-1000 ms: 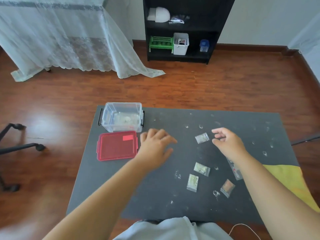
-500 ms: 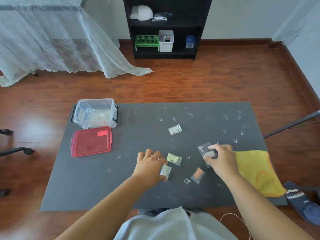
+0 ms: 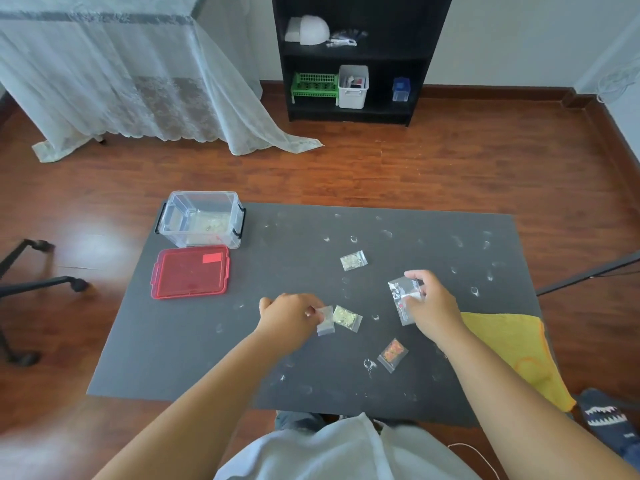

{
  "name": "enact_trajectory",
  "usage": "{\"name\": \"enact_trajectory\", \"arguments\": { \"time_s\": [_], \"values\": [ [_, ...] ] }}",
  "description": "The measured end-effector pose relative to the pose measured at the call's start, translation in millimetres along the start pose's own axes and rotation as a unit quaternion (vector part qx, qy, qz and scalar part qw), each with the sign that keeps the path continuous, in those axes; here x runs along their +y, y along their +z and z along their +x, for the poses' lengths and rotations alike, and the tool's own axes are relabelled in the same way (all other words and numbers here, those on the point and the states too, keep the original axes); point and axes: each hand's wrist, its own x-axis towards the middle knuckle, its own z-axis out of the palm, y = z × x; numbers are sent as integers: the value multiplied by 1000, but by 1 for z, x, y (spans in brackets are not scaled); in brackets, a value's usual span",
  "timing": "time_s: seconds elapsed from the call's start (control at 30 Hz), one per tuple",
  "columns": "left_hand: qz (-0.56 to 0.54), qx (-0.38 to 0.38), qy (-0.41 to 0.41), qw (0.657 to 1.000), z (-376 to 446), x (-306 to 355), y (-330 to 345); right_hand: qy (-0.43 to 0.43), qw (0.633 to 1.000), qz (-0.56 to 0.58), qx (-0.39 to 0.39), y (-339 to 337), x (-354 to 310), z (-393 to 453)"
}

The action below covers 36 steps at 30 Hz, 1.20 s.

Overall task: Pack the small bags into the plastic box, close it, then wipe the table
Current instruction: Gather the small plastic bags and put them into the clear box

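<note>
The clear plastic box point(image 3: 202, 220) stands open at the table's far left corner, something pale inside it. Its red lid point(image 3: 189, 271) lies flat just in front. My left hand point(image 3: 291, 320) pinches a small pale bag point(image 3: 325, 322) at mid table. My right hand point(image 3: 433, 306) grips a clear long bag point(image 3: 401, 296), lifted off the surface. Loose on the dark table point(image 3: 173, 358) lie a greenish bag point(image 3: 347, 317) beside my left hand, a second greenish bag point(image 3: 353, 260) farther back, and an orange bag point(image 3: 392, 355) nearer me.
A yellow cloth point(image 3: 509, 351) hangs over the table's right edge. White smudges dot the surface. A black shelf point(image 3: 353, 57) stands by the far wall, a lace-draped table point(image 3: 104, 81) at the left, chair legs point(image 3: 34, 285) on the floor at the left, a slipper point(image 3: 606, 417) bottom right.
Both hands came back from the far middle to the near bags. The left one closed on the pale bag, the right one picked up the clear long bag and lifted it.
</note>
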Motion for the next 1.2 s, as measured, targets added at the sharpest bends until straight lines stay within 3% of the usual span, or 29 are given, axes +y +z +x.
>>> {"name": "enact_trajectory", "arguments": {
  "time_s": [0.17, 0.33, 0.47, 0.6, 0.9, 1.2],
  "values": [
    [-98, 88, -45, 990, 4, -22, -49, -80, 995, 38, -40, 14, -68, 18],
    [-180, 188, -107, 960, 11, -56, -107, -185, 978, 33, -85, 57, -167, 34],
    [-184, 241, -129, 944, 17, -88, -140, -265, 960, 23, -90, 103, -241, 47],
    [-161, 247, -95, 951, 18, -115, -158, -301, 949, 24, -90, 145, -292, 59],
    [-127, 273, -83, 950, 36, -172, -178, -282, 940, -91, -172, 205, -313, 79],
    [-60, 246, -117, 960, 79, -178, -177, -294, 946, -81, -107, 205, -293, 87]
  ]
}}
